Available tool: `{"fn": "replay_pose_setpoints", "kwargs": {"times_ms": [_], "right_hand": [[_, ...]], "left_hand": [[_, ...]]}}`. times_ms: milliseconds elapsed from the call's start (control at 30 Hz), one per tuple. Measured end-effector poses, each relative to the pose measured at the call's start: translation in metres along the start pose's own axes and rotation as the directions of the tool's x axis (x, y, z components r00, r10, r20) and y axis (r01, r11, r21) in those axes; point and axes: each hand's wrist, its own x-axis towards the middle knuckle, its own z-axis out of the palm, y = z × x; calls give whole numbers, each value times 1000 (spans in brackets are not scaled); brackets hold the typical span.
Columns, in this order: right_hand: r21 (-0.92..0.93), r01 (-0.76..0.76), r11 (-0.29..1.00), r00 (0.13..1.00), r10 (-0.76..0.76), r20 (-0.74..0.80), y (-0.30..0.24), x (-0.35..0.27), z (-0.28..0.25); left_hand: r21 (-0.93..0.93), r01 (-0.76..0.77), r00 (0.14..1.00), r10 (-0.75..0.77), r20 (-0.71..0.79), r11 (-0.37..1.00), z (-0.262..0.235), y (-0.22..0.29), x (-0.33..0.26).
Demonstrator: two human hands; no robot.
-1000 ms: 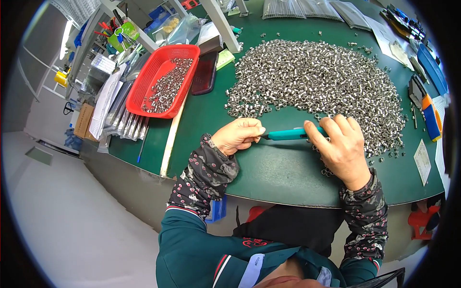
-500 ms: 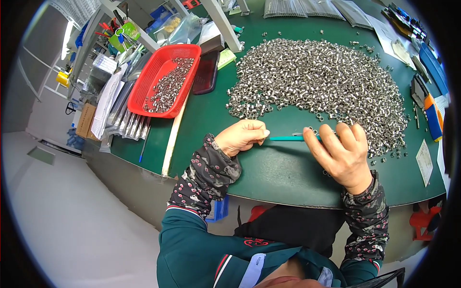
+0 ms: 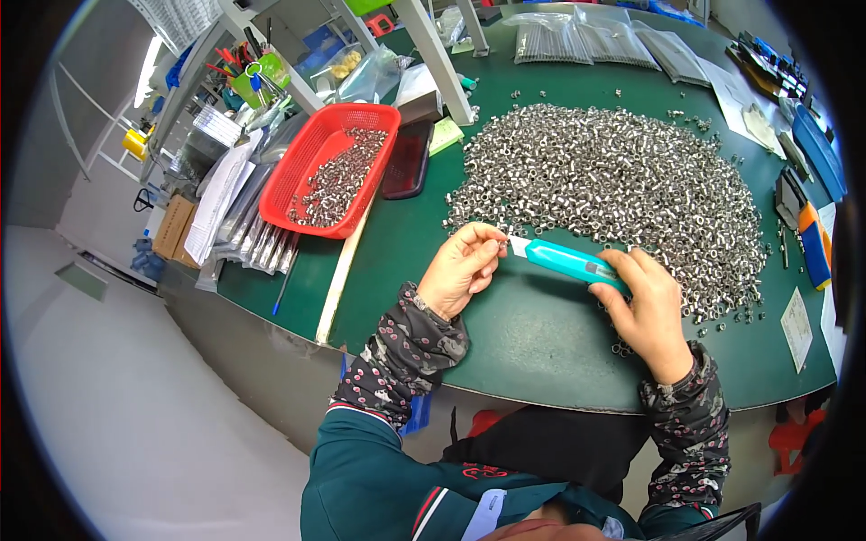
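Observation:
My right hand point(image 3: 645, 307) is closed round a teal utility knife point(image 3: 566, 261), its flat side turned up. The knife's blade point(image 3: 518, 246) points left and reaches my left hand point(image 3: 465, 268). Thumb and forefinger of that left hand pinch a small metal ring point(image 3: 502, 243), mostly covered by the fingertips, right at the blade's tip. Just beyond both hands spreads a wide heap of small silvery metal rings point(image 3: 604, 171) on the green table point(image 3: 532, 347). A few loose rings point(image 3: 621, 347) lie beneath my right hand.
Left of the heap, a red plastic basket point(image 3: 298, 171) holds more metal rings. Beside it lie a dark phone-like slab point(image 3: 408, 160) and a yellow-green note point(image 3: 445, 136). Bagged rods point(image 3: 552, 41) lie at the back. An orange and blue tool point(image 3: 815, 248) sits at the right edge.
The utility knife has turned from edge-on to showing its broad side, its right end lower. My right hand's raised fingers have come down round it. The whole view has shifted slightly.

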Motion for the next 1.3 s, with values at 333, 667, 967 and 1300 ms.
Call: {"fn": "replay_pose_setpoints", "kwargs": {"times_ms": [333,667,967,1300], "right_hand": [[221,-177,959,973,136,188,5,-3,7],[286,-215,934,956,142,256,5,-2,6],[85,-132,988,979,116,169,-1,-2,4],[-61,31,998,998,-28,57,5,-2,4]], "left_hand": [[-22,-130,991,130,41,991,1,-5,3],[25,-147,989,147,27,989,4,-2,-3],[26,-81,996,80,42,996,-1,-2,-2],[32,18,999,-19,34,999,-3,-2,-1]]}}
